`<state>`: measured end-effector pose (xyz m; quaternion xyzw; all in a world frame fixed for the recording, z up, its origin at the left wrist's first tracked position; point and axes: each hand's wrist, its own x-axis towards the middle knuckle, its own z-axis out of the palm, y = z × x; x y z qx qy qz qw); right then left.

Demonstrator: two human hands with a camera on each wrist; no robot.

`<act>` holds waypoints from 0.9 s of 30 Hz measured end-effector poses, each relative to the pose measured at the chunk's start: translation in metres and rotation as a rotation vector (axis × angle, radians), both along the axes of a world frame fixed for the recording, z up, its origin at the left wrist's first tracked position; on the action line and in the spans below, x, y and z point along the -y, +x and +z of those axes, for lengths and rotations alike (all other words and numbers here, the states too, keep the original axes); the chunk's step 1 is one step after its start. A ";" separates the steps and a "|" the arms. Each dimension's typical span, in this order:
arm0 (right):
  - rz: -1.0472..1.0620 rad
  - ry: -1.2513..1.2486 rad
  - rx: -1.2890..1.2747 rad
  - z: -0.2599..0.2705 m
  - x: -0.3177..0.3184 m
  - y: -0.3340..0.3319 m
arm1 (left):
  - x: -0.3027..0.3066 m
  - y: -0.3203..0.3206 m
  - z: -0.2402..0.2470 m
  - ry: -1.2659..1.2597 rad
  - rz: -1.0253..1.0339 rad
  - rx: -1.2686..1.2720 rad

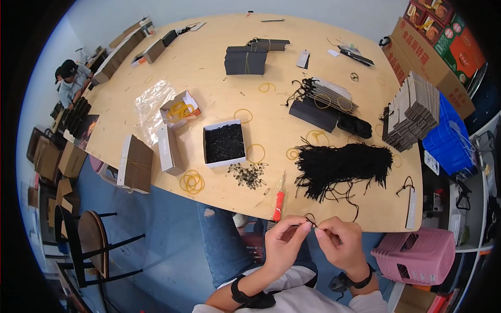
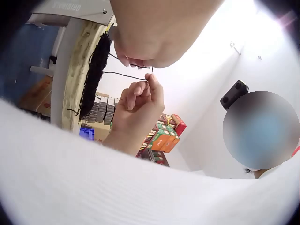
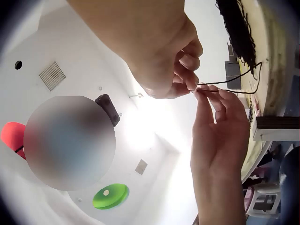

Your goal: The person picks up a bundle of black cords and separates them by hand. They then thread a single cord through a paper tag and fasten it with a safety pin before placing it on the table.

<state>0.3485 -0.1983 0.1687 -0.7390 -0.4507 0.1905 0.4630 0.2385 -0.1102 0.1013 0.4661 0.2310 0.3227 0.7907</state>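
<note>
Above the table's front edge, my left hand (image 1: 284, 241) and right hand (image 1: 340, 242) meet fingertip to fingertip. Between them they pinch a thin black cord (image 3: 236, 80), which loops away toward the table in the right wrist view. The left wrist view shows the right hand (image 2: 140, 105) with thumb and index finger pinching the cord. Just beyond the hands lies a thick bundle of black cords (image 1: 342, 167). A red-handled tool (image 1: 278, 206) rests left of it, near a pile of small pins (image 1: 247, 176). What the fingertips cover of the cord is hidden.
A white box of small black pieces (image 1: 224, 143) stands mid-table, beside a box of yellow rubber bands (image 1: 180, 109). Stacked grey tags (image 1: 412, 112) and a blue crate (image 1: 450, 138) are at the right. A pink basket (image 1: 417, 255) sits below the table edge.
</note>
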 end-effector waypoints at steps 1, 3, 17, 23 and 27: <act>-0.005 0.023 0.041 -0.003 -0.002 -0.001 | 0.000 0.000 -0.001 -0.002 -0.001 0.000; -0.009 0.045 0.082 -0.007 -0.003 -0.002 | 0.000 -0.001 -0.003 -0.053 -0.016 0.031; 0.030 0.072 0.086 -0.021 -0.001 0.002 | -0.003 -0.002 -0.002 -0.008 -0.068 0.006; 0.069 -0.002 0.154 -0.017 0.000 0.007 | -0.005 0.000 -0.005 0.102 -0.071 0.000; -0.013 -0.047 0.024 0.000 0.003 0.024 | -0.013 -0.003 -0.003 0.287 -0.103 -0.074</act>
